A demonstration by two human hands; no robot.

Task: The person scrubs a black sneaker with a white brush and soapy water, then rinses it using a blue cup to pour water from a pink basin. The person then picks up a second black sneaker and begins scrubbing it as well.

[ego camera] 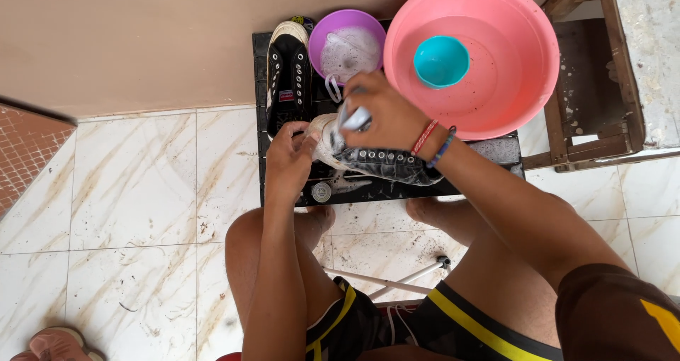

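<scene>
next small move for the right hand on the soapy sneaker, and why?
Probably drag the brush in the right hand along the soapy sneaker toward its heel: the brush sits at the toe end, the left hand steadies the toe, and the laced side looks sudsy.

A second black shoe is lying on the far left of the black bench in front of me, its toe pointing away. Just beside it a purple bowl is holding soapy water and white laces. A big pink basin is sitting to the right, overhanging the bench, with a teal cup floating in its water. A wooden stool is standing at the far right. A round metal cap is lying near the bench's front edge. Marble floor tiles are spreading out around me.
</scene>
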